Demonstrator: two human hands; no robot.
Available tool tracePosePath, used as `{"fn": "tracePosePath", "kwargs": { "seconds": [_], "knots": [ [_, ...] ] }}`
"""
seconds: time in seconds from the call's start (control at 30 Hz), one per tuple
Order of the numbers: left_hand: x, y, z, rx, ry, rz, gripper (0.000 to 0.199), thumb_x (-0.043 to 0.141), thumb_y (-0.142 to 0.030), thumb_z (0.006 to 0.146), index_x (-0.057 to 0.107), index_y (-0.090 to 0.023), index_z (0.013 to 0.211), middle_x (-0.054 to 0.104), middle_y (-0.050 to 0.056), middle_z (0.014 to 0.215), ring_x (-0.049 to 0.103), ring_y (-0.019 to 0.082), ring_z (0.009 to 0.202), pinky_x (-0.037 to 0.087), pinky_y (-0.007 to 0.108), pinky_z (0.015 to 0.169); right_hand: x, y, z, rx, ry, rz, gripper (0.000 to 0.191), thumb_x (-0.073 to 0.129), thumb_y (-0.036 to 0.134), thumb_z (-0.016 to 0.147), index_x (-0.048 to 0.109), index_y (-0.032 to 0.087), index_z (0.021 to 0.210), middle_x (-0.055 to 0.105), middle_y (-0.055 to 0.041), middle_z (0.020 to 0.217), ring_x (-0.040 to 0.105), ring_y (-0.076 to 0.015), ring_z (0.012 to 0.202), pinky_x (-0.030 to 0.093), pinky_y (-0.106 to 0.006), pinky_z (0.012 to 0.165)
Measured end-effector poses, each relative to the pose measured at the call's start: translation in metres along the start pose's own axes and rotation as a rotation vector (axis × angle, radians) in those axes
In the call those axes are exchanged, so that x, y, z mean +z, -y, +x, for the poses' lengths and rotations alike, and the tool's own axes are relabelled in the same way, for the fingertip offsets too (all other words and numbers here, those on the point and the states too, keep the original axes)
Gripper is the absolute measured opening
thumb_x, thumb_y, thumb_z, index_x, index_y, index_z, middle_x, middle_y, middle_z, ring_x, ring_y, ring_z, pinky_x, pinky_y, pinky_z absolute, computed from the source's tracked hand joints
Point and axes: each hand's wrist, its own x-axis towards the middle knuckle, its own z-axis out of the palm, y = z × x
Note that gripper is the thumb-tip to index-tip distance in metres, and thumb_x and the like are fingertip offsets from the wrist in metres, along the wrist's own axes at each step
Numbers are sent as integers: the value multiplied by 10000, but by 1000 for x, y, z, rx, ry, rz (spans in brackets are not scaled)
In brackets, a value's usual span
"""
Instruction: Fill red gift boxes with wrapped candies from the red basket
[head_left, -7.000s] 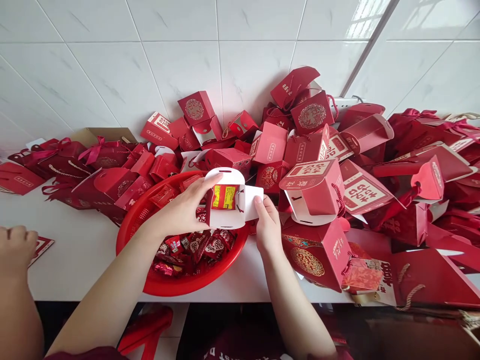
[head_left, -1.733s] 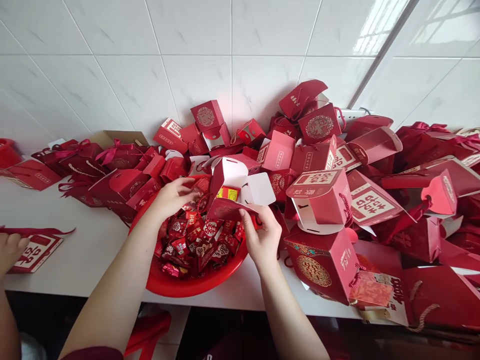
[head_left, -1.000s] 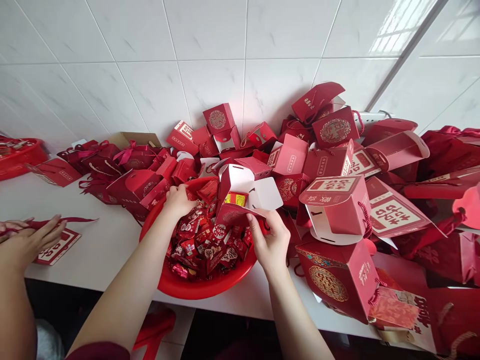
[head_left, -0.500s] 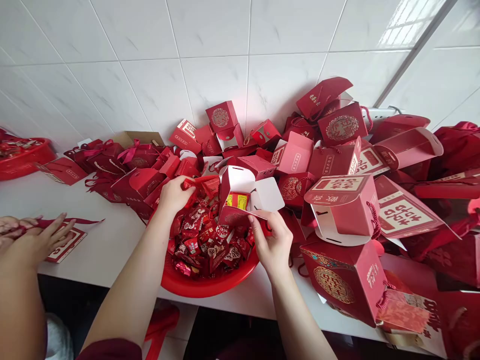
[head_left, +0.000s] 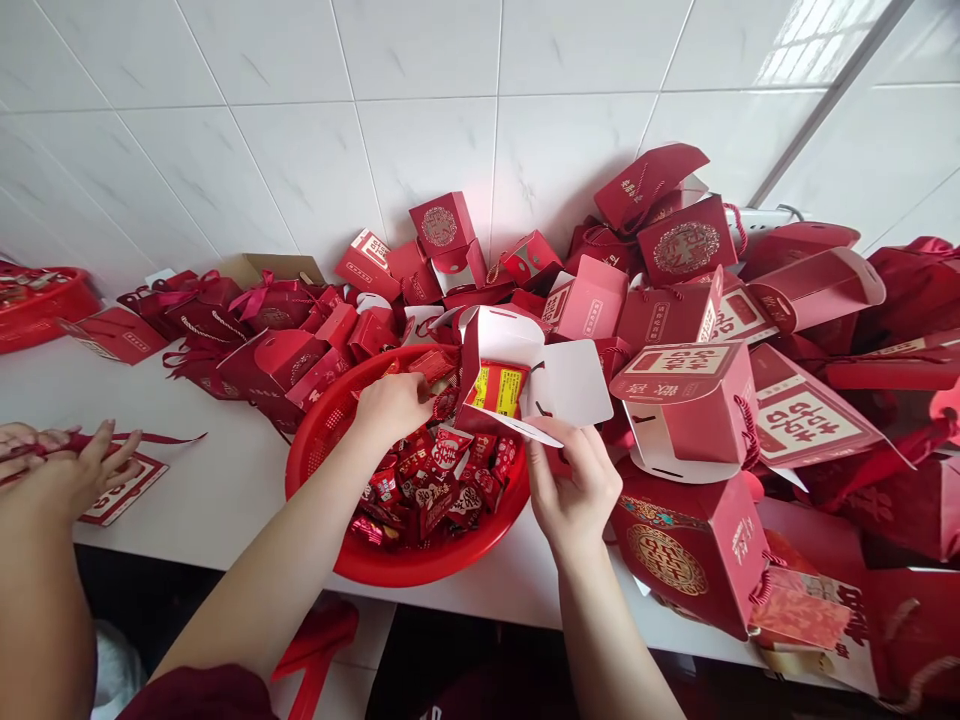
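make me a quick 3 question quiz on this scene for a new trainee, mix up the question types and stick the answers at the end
1. Multiple choice: what is the camera wearer's right hand holding?
A) a ribbon
B) a box
C) a pen

2. True or false: the box is fully closed.

3. Fill in the blank: the wearer's left hand is over a red ____ of small wrapped packets.

Key
1. B
2. False: it is open, and a yellow-labelled packet shows inside.
3. basket
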Motion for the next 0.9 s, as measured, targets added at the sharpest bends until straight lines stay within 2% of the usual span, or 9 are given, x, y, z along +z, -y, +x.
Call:
{"fn": "tracePosePath", "kwargs": {
  "seconds": [0.13,0.33,0.57,0.7,0.8,0.87,0.9],
  "knots": [
    [7,5,4,16,71,-30,314,693,-435,760,740,-216,979,765,161,1060,696,442,1079,537,505,868,0,1,-2,39,23,15,163,634,145,965,709,267,1042,743,-27,933,690,-200,817,574,-331,723],
    [11,8,5,97,103,-192,209,740,-318,717,729,-226,905,785,93,954,739,332,947,538,382,816,-1,-2,-3,61,17,17,139,643,168,970,717,265,1037,746,-28,931,694,-203,826,573,-332,728],
    [7,11,9,63,-15,-430,293,738,-393,801,702,-183,1003,794,76,937,751,251,863,561,316,748,-2,-4,-2,63,5,25,140,661,160,961,718,265,1033,741,-23,929,688,-197,822,564,-324,733],
    [7,19,12,87,-82,-627,383,808,-463,737,732,-161,960,795,104,962,758,279,915,582,349,815,-1,-4,-4,46,26,21,147,640,158,966,712,265,1037,741,-31,926,693,-207,824,570,-336,722],
    [4,20,9,98,-128,-806,442,829,-505,713,743,-157,972,798,112,967,764,287,899,604,370,810,1,-4,-7,34,63,18,167,628,157,970,707,272,1060,732,-32,928,694,-209,829,572,-337,712],
    [-3,18,5,94,-242,-945,482,817,-543,727,738,-158,1008,797,108,970,769,270,874,622,359,780,3,-4,-9,20,92,31,174,631,155,969,704,274,1073,721,-32,933,690,-203,832,571,-331,720],
    [-7,16,3,89,-354,-1014,490,803,-556,744,727,-161,1024,795,103,971,771,256,856,629,343,745,4,-4,-10,13,111,43,176,629,154,971,703,272,1077,715,-34,939,688,-200,839,571,-331,729]
  ]
}}
